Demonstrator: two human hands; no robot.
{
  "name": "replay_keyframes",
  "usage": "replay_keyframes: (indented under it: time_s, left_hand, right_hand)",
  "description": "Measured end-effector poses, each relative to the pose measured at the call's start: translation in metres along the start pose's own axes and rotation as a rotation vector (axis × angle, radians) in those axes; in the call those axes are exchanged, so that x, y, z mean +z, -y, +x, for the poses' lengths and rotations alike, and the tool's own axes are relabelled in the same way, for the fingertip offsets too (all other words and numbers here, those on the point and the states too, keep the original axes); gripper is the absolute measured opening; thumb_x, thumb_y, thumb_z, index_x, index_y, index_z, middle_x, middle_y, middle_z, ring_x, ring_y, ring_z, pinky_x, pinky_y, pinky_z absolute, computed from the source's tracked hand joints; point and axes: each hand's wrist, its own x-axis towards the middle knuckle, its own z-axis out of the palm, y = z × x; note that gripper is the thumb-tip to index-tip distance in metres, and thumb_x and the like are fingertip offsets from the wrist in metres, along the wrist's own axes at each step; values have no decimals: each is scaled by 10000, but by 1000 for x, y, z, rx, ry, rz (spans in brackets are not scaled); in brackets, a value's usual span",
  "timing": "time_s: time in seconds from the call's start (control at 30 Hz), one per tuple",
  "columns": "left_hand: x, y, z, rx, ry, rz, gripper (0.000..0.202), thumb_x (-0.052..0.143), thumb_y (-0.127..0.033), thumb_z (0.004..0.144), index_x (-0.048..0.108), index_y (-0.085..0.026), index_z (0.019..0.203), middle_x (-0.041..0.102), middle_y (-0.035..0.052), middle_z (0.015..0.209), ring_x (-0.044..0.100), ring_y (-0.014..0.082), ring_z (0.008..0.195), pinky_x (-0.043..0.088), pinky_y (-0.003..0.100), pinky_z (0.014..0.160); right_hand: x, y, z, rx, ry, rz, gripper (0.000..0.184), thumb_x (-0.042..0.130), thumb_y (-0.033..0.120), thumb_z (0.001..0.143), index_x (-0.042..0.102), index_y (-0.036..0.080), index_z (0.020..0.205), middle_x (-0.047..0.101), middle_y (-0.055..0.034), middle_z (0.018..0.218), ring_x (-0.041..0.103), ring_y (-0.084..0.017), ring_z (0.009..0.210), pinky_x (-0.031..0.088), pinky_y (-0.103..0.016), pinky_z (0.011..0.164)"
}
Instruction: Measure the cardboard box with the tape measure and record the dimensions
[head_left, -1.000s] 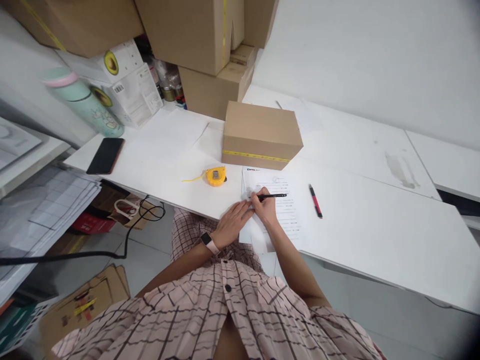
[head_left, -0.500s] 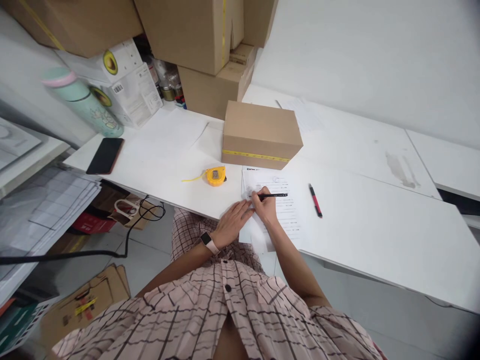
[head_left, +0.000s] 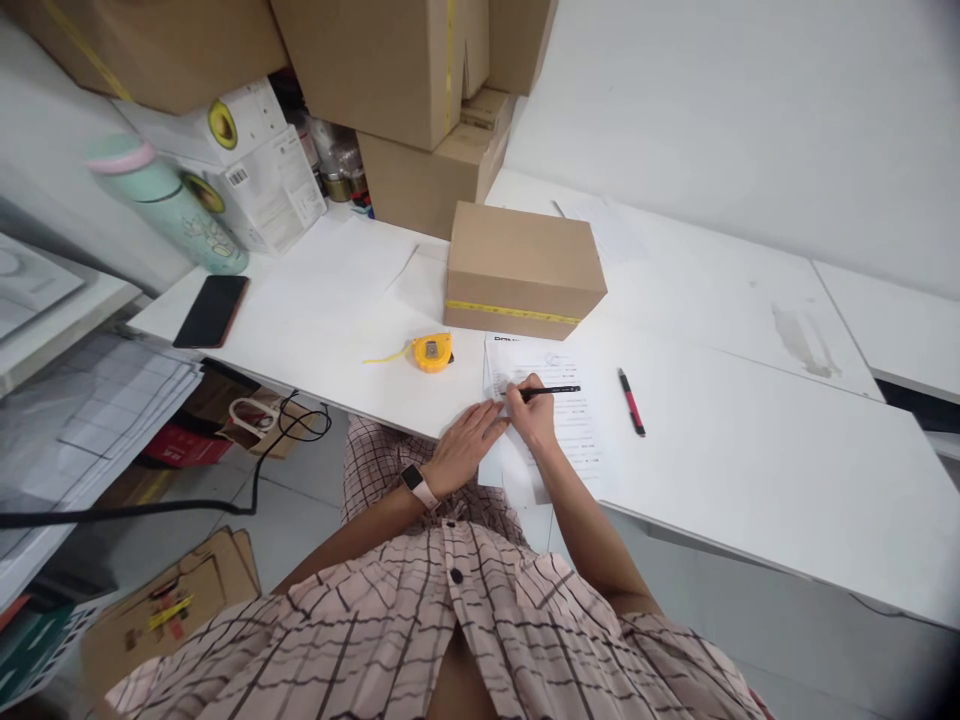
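My right hand (head_left: 534,412) grips a black pen (head_left: 559,390), its tip down by the printed sheet (head_left: 574,430) at the desk's front edge. Fingers stretched out flat, my left hand (head_left: 466,445) rests on the sheet's left border, close beside the right; a watch is on that wrist. Just beyond the paper sits a closed cardboard box (head_left: 525,260) with a yellow measuring strip along its lower side. A yellow tape measure (head_left: 433,352) lies left of the paper, a short length of its blade out. To the right lies a red and black pen (head_left: 631,402).
A dark phone (head_left: 211,312) and a mint green bottle (head_left: 176,210) are at the desk's left end. White cartons (head_left: 262,190) and stacked cardboard boxes (head_left: 367,70) stand behind. A black cable (head_left: 255,480) hangs at left, above flattened cardboard (head_left: 202,570) on the floor.
My right hand and the black pen have shifted slightly to the right along the sheet. My left hand has stayed in place.
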Motion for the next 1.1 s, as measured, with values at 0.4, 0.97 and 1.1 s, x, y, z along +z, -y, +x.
replay_keyframes:
  time_s: [0.4,0.97,1.1]
  left_hand:
    - [-1,0,1,-2,9,-10,436,419,-94,987,468,-98,1420,432,180,1541,367,250,1466,335,457,1200]
    - [-2,0,0,-3,-5,7,416,436,-104,986,489,-101,1399,454,175,1525,381,243,1459,323,435,1205]
    - [-2,0,1,-8,-1,6,407,430,-107,990,497,-107,1392,457,168,1526,391,245,1452,331,434,1202]
  right_hand:
    - [2,-4,2,-25,7,-12,257,589,343,810,414,246,648,428,54,565,416,-136,584,364,-280,582]
    - [2,2,1,-10,-7,-16,262,577,349,810,404,237,647,415,63,562,410,-125,592,356,-267,589]
    - [2,1,1,-26,-2,-22,250,571,341,807,406,237,651,415,66,560,410,-124,594,355,-263,594]
